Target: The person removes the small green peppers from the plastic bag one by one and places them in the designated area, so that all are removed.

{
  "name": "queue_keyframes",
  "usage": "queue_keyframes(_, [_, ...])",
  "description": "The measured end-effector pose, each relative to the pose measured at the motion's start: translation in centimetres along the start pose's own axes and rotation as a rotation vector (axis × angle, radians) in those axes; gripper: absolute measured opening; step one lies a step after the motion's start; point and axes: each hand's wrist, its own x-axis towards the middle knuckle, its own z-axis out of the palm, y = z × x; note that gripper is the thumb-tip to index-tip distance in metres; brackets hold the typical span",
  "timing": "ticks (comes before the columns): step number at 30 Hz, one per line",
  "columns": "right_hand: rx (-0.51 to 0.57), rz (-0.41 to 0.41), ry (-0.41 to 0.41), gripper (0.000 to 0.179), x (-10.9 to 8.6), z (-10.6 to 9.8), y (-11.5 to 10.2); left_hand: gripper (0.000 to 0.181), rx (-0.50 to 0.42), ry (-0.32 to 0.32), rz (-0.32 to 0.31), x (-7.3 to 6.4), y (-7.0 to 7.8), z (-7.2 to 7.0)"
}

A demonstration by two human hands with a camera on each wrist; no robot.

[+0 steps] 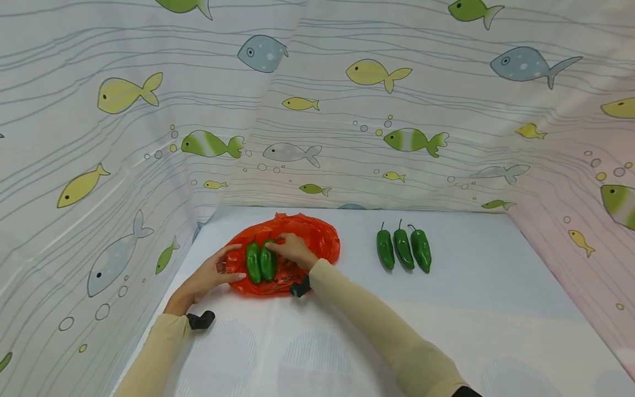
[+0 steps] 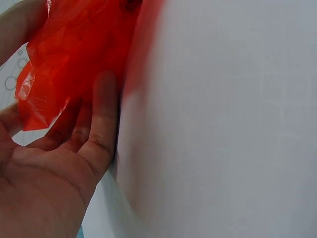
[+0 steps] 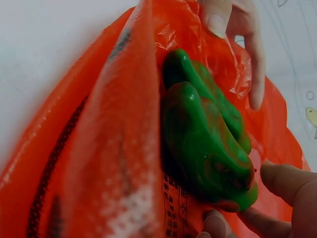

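Note:
A red plastic bag (image 1: 317, 237) lies spread on the table, with two green chili peppers side by side on it: a left pepper (image 1: 253, 262) and a right pepper (image 1: 268, 263). My right hand (image 1: 296, 251) pinches the right pepper near its stem end; the right wrist view shows the fingertips and thumb at that end of the pepper (image 3: 203, 144). At the bag's left edge is my left hand (image 1: 210, 278), thumb and fingers spread apart. In the left wrist view its long fingers (image 2: 101, 116) touch the red plastic from beneath, partly hidden by it.
Three more green chili peppers (image 1: 403, 248) lie in a row on the white table (image 1: 476, 259), right of the bag. Fish-patterned sheets (image 1: 317, 121) enclose the table at the back and both sides.

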Motion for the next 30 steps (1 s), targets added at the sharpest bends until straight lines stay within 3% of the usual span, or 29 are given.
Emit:
queue_keyframes(13, [-0.08,0.019,0.01,0.054,0.6,0.2,-0.3,0.084,-0.013,-0.002,-0.004,0.0,0.1,0.1])
queue_keyframes(22, [-0.139,0.007,-0.006,0.034,0.8,0.4,-0.7,0.085,-0.009,-0.006,-0.005,0.0,0.1,0.0])
queue_keyframes(30, [-0.144,0.011,-0.004,0.037,1.2,0.6,-1.0,0.084,-0.01,-0.003,-0.006,0.0,0.4,0.2])
